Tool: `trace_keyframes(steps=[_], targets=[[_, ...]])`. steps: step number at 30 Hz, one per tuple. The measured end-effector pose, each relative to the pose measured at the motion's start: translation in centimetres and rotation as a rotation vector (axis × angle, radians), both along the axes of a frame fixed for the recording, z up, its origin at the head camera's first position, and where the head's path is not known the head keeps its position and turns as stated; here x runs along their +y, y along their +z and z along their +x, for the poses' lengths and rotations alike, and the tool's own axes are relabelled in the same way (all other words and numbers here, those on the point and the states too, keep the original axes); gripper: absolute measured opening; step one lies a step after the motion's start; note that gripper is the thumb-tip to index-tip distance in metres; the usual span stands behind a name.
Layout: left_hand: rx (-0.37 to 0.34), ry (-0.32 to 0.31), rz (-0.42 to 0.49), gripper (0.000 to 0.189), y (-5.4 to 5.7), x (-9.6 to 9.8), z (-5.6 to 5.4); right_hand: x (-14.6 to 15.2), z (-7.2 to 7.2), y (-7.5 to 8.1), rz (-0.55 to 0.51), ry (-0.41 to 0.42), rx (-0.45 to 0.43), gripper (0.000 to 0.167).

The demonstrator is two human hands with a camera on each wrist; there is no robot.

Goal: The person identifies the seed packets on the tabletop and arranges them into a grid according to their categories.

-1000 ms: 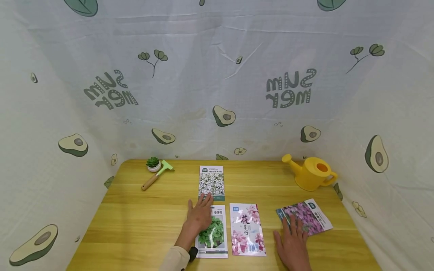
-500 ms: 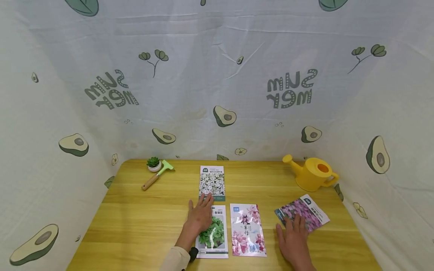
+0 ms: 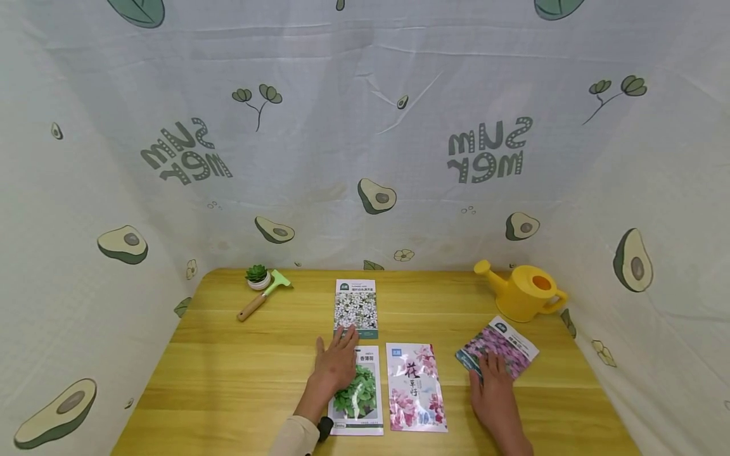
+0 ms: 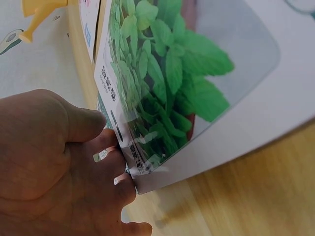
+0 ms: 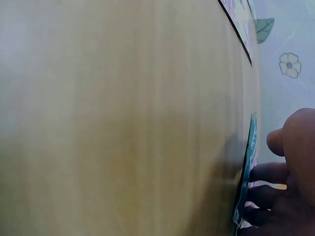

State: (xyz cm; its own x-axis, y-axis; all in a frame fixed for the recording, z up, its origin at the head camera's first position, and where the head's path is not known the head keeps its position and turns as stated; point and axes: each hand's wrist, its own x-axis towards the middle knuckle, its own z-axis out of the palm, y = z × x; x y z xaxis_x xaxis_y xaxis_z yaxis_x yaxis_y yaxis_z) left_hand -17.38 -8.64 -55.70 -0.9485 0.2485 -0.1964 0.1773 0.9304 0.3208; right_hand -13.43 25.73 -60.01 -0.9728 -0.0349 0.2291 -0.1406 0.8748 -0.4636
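My left hand [image 3: 335, 366] lies with fingers extended at the lower edge of the white-flower seed packet [image 3: 356, 308]. Beneath that hand is the green-leaf seed packet [image 3: 357, 399], whose glossy front fills much of the left wrist view. To its right lies a pink-flower seed packet [image 3: 417, 387]. At the right, my right hand [image 3: 495, 394] rests its fingertips on the near edge of a tilted purple-flower seed packet [image 3: 504, 345]. The right wrist view catches only the teal edge of this packet [image 5: 252, 147] against the fingers; the rest of it is hidden.
A yellow watering can [image 3: 521, 292] stands at the back right, just behind the purple packet. At the back left sit a small potted succulent [image 3: 258, 276] and a green hand rake [image 3: 265, 295] with a wooden handle. A printed cloth [image 3: 319, 158] hangs behind the wooden table [image 3: 228, 380].
My right hand has slid the purple-flower packet leftward and away from me across the table, turning it slightly. The left hand and the other packets stay where they were.
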Motion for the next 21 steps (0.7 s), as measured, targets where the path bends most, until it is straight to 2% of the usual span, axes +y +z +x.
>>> trace_keyframes(steps=[4,11,21], targets=[[0.011,-0.001,-0.01,0.051,0.1,0.1,0.0,-0.1,-0.2,0.4,0.003,-0.002,0.026,0.04],[0.022,0.004,-0.001,0.051,-0.1,0.2,0.0,0.1,-0.8,1.0,-0.006,0.01,-0.046,0.041],[0.024,0.004,-0.003,0.05,-0.5,0.1,-0.1,0.6,-1.6,0.9,-0.048,0.055,-0.063,0.039]])
